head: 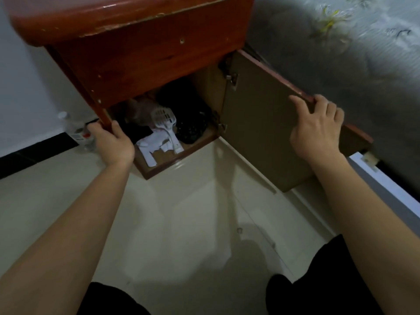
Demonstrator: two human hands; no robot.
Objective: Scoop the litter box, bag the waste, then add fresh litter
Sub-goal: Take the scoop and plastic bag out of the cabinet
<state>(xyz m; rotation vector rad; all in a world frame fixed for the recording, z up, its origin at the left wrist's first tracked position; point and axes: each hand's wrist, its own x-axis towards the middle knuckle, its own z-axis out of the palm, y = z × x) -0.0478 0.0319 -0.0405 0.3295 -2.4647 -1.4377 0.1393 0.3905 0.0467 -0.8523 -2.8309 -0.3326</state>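
A white slotted litter scoop [164, 123] lies inside a reddish wooden cabinet [145, 53], its handle pointing toward the front edge. White plastic bags [150, 148] lie flat under it and dark bags [188, 114] fill the back. My left hand [113, 142] grips the cabinet's lower left front corner. My right hand [318, 130] holds the top edge of the cabinet door [261, 114], which is swung wide open to the right. No litter box is in view.
A clear plastic bottle [77, 130] stands on the floor left of the cabinet by the white wall. A bed with a grey flowered cover [341, 53] is right behind the door. Pale floor tiles [181, 212] stretch toward me, and my dark-clothed knees show at the bottom.
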